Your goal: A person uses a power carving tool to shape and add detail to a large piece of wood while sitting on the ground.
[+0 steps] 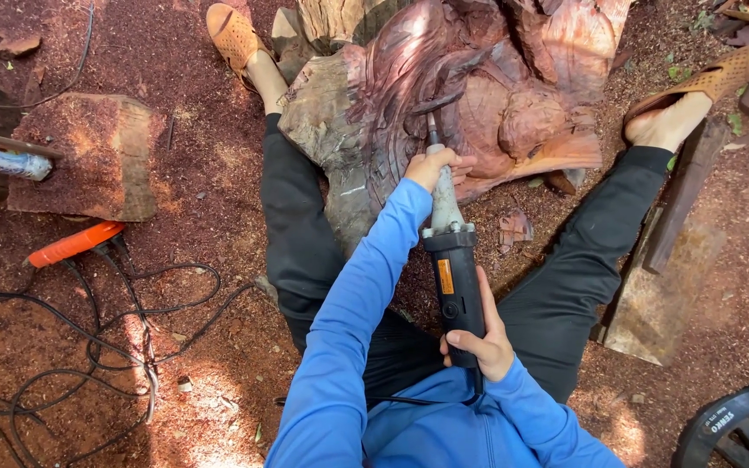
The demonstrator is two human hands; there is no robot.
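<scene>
I sit on the ground with my legs spread around a large reddish wood carving (470, 87). A long black and grey die grinder (452, 251) points at it, its thin bit touching the carved grooves near the middle. My left hand (437, 165) grips the grey neck of the grinder close to the wood. The black rear body is held by my right hand (478, 342), near my lap. Both arms wear blue sleeves.
A flat wood slab (97, 156) covered in sawdust lies at left, with an orange-handled tool (71, 244) and tangled black cables (106, 347) below it. A board (661, 303) lies by my right leg. A black wheel rim (730, 425) shows at bottom right.
</scene>
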